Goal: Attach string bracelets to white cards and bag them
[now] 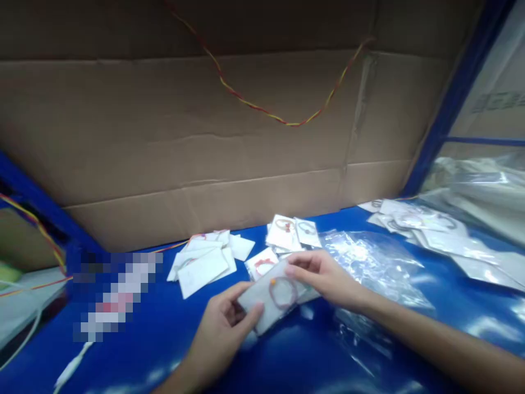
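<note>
Between my two hands is a white card (259, 300) carrying a thin reddish bracelet (283, 293) with an orange spot on it. A clear plastic sleeve seems to cover it. My left hand (221, 331) pinches the card's lower left end, thumb on top. At the upper right edge, my right hand (328, 278) grips it with thumb and fingers. Just behind lie more white cards with bracelets (283, 234), one of them bearing a red bracelet (264, 265). Clear plastic bags (369, 268) spread beside and under my right forearm.
A pile of white cards (204, 266) lies to the left on the blue tabletop (164, 339). More sleeved cards (447, 235) are heaped at right. A pixelated object (117, 298) with a white cable sits far left. Behind stands a cardboard wall (205, 137) with a hanging red-yellow wire (293, 125).
</note>
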Demonstrator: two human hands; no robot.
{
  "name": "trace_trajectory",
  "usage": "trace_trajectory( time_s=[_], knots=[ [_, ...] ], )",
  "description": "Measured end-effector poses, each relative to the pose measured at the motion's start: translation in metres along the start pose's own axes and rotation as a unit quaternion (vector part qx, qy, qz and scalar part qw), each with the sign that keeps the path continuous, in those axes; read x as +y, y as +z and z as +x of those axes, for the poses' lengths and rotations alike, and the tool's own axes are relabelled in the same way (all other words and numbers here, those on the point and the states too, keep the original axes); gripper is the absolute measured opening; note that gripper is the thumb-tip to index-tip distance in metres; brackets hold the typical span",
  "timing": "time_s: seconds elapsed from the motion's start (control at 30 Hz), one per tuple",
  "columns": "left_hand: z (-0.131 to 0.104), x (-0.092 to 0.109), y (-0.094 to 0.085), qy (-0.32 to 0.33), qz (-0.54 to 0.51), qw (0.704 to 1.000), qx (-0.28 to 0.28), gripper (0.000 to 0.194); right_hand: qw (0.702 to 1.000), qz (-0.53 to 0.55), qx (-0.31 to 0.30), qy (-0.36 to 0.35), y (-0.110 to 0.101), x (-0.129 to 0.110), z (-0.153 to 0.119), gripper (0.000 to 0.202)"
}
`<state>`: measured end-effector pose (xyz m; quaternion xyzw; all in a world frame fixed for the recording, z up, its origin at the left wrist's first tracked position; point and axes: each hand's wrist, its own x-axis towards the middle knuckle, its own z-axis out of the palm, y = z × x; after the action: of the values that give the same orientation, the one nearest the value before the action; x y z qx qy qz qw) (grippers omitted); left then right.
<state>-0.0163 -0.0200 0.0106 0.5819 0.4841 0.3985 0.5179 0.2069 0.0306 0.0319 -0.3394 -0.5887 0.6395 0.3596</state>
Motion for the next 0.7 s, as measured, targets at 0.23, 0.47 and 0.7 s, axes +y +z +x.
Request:
trace_trajectory(
  time_s=[0.23,0.47,0.7],
  knots=[
    [0.001,0.006,0.001,-0.008,-0.004,1.0,-0.019,0.037,1.0,-0.003,-0.007,0.008,-0.001,0.001,0.0,0.041],
    [-0.002,0.004,-0.008,0.034,-0.004,0.998,-0.045,0.043,0.998,-0.017,-0.057,0.027,0.003,0.0,-0.004,0.047],
    [0.002,0.002,-0.003,-0.017,0.018,0.999,-0.024,0.041,0.99,-0.022,-0.125,0.066,0.01,0.004,-0.009,0.047]
  ],
)
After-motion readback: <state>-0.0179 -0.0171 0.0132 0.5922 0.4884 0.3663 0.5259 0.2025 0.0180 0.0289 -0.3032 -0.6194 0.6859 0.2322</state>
